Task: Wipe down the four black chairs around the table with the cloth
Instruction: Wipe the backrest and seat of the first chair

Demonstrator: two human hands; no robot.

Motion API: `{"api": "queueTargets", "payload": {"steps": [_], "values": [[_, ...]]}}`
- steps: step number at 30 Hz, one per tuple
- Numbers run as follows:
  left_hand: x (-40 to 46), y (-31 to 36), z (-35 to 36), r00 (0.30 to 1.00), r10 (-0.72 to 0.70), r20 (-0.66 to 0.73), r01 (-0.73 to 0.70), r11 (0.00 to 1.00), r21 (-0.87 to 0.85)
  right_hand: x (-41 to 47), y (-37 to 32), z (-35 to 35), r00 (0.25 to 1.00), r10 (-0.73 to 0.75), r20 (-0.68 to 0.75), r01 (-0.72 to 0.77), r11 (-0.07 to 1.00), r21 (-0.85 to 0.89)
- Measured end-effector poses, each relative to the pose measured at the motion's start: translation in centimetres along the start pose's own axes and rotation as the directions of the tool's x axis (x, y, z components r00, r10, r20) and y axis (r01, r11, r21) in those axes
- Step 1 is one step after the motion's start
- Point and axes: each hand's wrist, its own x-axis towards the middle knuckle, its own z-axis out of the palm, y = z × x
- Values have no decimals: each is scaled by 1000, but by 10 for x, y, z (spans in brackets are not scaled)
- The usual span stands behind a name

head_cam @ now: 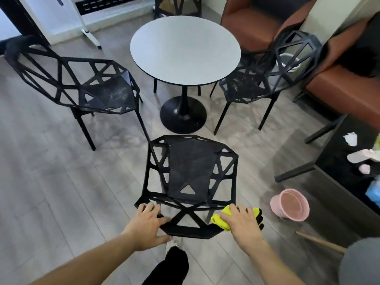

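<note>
View from a head camera looking down at a round white desk [185, 52] on a black pedestal, with four black lattice chairs around it. The nearest chair [190, 173] stands directly in front of the person, its backrest top rail closest to the camera. The left hand [147, 221] rests on the left end of that rail, fingers curled over it to steady the chair. The right hand [241, 220] presses a yellow cloth [221, 220] flat against the right end of the rail, fingers spread over it. The left chair [86, 87] and right chair [261, 83] show pale dusty specks on their seats; the far chair [177, 7] is only partly visible beyond the desk. A pink bucket [291, 204] sits on the floor to the right. The step in hand appears to be wiping the near chair's backrest; next would likely be drawing the cloth along the rail, then down the struts and seat
</note>
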Motion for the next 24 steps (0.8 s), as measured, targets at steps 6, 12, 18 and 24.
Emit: {"api": "queueTargets", "payload": {"steps": [6,12,18,24], "values": [[51,29,-24,995,-33,91,36,999,-32,42,67,-7,996,82,-29,-80,995,59],[89,51,-37,994,-103,-18,104,994,46,72,114,-23,992,83,-91,-82,997,7],[114,61,-44,954,-245,-172,246,969,-16,100,138,-49,995,70,-69,-71,997,-14],[112,76,-52,919,-350,-184,334,936,-111,110,152,-67,999,30,21,-33,988,150]]}}
